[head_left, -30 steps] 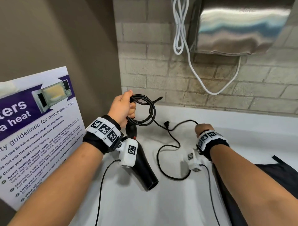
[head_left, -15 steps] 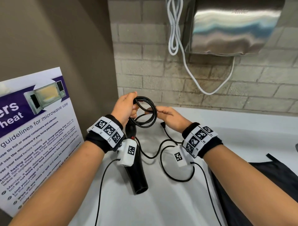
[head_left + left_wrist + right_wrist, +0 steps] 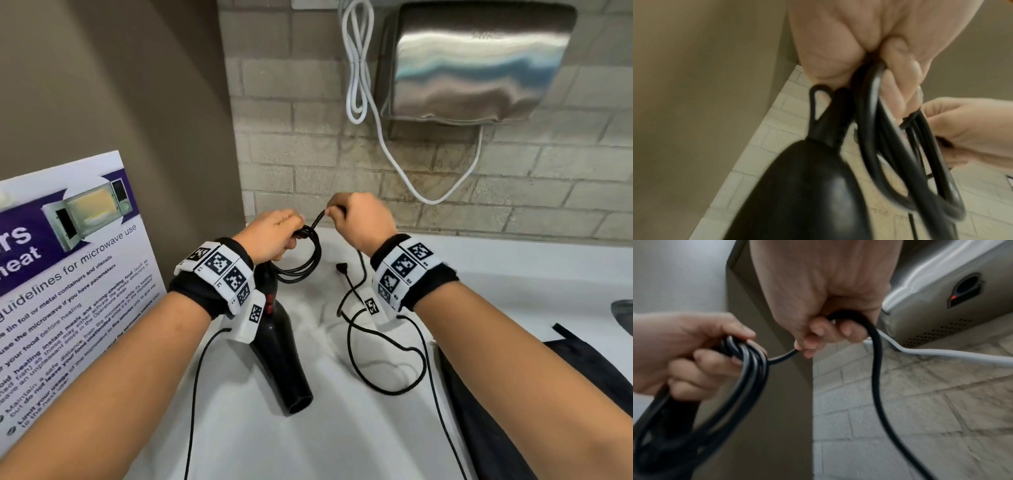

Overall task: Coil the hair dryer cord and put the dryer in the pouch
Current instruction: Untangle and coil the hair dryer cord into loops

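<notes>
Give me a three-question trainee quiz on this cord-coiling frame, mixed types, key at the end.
1. True or false: the plug is already gathered into the coil.
2. The left hand grips: A) the coil, B) the pouch, C) the white cable?
3. Fill in: the right hand holds the loose ___.

Key: 1 false, it lies on the counter; 2 A; 3 cord.

microwave poster (image 3: 65, 260) | steel hand dryer (image 3: 479, 65) | white cable (image 3: 359, 68), perhaps its lead
</notes>
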Demonstrator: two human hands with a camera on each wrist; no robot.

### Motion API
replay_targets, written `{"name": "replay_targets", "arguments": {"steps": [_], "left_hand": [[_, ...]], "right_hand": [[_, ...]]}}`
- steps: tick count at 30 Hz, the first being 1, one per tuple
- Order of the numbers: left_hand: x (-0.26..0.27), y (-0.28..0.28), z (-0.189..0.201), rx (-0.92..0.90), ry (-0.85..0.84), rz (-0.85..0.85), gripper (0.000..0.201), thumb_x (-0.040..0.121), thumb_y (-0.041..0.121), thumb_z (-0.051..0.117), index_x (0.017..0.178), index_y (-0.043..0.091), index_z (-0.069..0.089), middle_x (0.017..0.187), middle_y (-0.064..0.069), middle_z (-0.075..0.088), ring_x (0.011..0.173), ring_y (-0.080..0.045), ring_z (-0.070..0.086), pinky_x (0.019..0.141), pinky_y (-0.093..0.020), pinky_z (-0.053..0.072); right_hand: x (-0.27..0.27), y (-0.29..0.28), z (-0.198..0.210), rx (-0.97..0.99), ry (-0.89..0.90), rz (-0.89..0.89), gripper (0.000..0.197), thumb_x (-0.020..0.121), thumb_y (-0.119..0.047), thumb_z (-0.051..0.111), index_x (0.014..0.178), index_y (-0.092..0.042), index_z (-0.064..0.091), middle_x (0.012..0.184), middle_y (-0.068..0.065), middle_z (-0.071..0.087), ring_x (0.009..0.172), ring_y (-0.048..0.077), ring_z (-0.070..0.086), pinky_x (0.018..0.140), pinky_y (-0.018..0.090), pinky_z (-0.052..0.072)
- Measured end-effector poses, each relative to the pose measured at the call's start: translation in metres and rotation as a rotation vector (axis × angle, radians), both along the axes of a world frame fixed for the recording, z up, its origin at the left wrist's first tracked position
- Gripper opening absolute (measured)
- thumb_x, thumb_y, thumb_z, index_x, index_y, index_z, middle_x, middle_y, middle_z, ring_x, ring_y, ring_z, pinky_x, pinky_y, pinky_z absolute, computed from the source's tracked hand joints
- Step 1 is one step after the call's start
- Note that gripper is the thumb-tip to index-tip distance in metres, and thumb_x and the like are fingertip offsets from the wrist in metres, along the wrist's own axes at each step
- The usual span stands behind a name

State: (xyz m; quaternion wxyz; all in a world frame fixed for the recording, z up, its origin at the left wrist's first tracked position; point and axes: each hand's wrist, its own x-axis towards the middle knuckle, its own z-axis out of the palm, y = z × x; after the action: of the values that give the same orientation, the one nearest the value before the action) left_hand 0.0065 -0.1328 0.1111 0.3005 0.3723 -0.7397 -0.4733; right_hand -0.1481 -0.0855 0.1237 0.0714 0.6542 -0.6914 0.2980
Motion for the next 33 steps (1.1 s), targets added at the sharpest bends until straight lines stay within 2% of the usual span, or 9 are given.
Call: {"name": "replay_targets", "arguments": {"steps": [7, 10, 12, 15, 20, 24, 27, 31, 33], "left_hand": [[-0.003, 0.008, 0.001, -0.24, -0.215, -0.07, 0.02, 0.098, 0.028, 0.036, 0.082, 0.017, 0.039, 0.056, 0.002, 0.041, 0.044, -0.01, 0.035, 0.046, -0.026, 0.028], [-0.006, 0.011, 0.001, -0.351, -0.239, -0.054, 0.018, 0.098, 0.029, 0.036, 0.091, 0.012, 0.036, 0.059, 0.003, 0.044, 0.044, -0.003, 0.038, 0.048, -0.022, 0.031], [-0.006, 0.011, 0.0, -0.413, -0.244, -0.06, 0.013, 0.098, 0.029, 0.036, 0.101, 0.016, 0.037, 0.061, 0.003, 0.047, 0.045, -0.001, 0.041, 0.047, -0.016, 0.033], [-0.006, 0.012, -0.002, -0.495, -0.273, -0.054, 0.028, 0.098, 0.032, 0.036, 0.116, 0.011, 0.042, 0.065, 0.002, 0.052, 0.057, -0.007, 0.049, 0.053, -0.015, 0.038], [-0.004, 0.009, -0.008, -0.556, -0.198, -0.021, 0.027, 0.097, 0.03, 0.039, 0.099, 0.004, 0.047, 0.067, -0.001, 0.05, 0.059, -0.016, 0.047, 0.056, -0.025, 0.038], [0.002, 0.001, -0.014, -0.475, -0.028, 0.051, 0.023, 0.098, 0.029, 0.038, 0.088, 0.012, 0.049, 0.06, 0.005, 0.046, 0.051, -0.008, 0.042, 0.05, -0.025, 0.034], [0.002, -0.003, -0.018, -0.395, 0.096, 0.058, 0.025, 0.099, 0.028, 0.038, 0.075, 0.025, 0.044, 0.054, 0.01, 0.039, 0.042, -0.001, 0.035, 0.047, -0.025, 0.028], [-0.004, 0.002, -0.015, -0.419, 0.049, 0.046, 0.021, 0.099, 0.024, 0.036, 0.083, 0.014, 0.046, 0.058, 0.006, 0.04, 0.048, -0.004, 0.037, 0.049, -0.022, 0.031], [-0.007, 0.004, -0.013, -0.486, 0.002, 0.062, 0.02, 0.099, 0.023, 0.036, 0.089, 0.01, 0.046, 0.061, 0.005, 0.044, 0.052, -0.008, 0.041, 0.051, -0.015, 0.035]], "right_hand": [[0.017, 0.011, 0.015, -0.14, 0.022, -0.022, 0.025, 0.095, -0.03, 0.041, 0.103, -0.02, 0.062, 0.093, 0.006, 0.07, 0.093, 0.028, 0.062, 0.074, 0.032, 0.042], [0.023, 0.018, 0.015, -0.19, -0.014, 0.005, 0.025, 0.095, -0.03, 0.042, 0.1, -0.019, 0.063, 0.086, 0.006, 0.069, 0.087, 0.028, 0.062, 0.07, 0.03, 0.04], [0.026, 0.022, 0.014, -0.214, -0.034, 0.023, 0.024, 0.095, -0.031, 0.042, 0.098, -0.018, 0.063, 0.083, 0.006, 0.069, 0.084, 0.028, 0.062, 0.069, 0.031, 0.041], [0.029, 0.027, 0.012, -0.244, -0.046, 0.052, 0.024, 0.094, -0.03, 0.043, 0.098, -0.017, 0.063, 0.082, 0.006, 0.069, 0.082, 0.028, 0.062, 0.07, 0.034, 0.044], [0.028, 0.037, 0.005, -0.293, -0.151, 0.109, 0.023, 0.094, -0.028, 0.047, 0.094, -0.012, 0.065, 0.075, 0.008, 0.067, 0.072, 0.026, 0.06, 0.064, 0.033, 0.044], [0.022, 0.042, -0.01, -0.166, -0.292, 0.14, 0.025, 0.096, -0.028, 0.044, 0.095, -0.011, 0.062, 0.07, 0.004, 0.059, 0.067, 0.024, 0.057, 0.062, 0.033, 0.045], [0.029, 0.048, -0.032, -0.092, -0.195, 0.153, 0.027, 0.098, -0.028, 0.038, 0.106, -0.011, 0.057, 0.07, 0.006, 0.058, 0.066, 0.027, 0.056, 0.059, 0.031, 0.041], [0.04, 0.049, -0.053, -0.098, -0.122, 0.22, 0.025, 0.097, -0.024, 0.039, 0.106, -0.007, 0.054, 0.073, 0.014, 0.063, 0.067, 0.034, 0.059, 0.059, 0.035, 0.044], [0.043, 0.049, -0.054, -0.087, -0.065, 0.228, 0.025, 0.097, -0.024, 0.038, 0.105, -0.006, 0.054, 0.071, 0.014, 0.063, 0.066, 0.034, 0.059, 0.056, 0.032, 0.041]]}}
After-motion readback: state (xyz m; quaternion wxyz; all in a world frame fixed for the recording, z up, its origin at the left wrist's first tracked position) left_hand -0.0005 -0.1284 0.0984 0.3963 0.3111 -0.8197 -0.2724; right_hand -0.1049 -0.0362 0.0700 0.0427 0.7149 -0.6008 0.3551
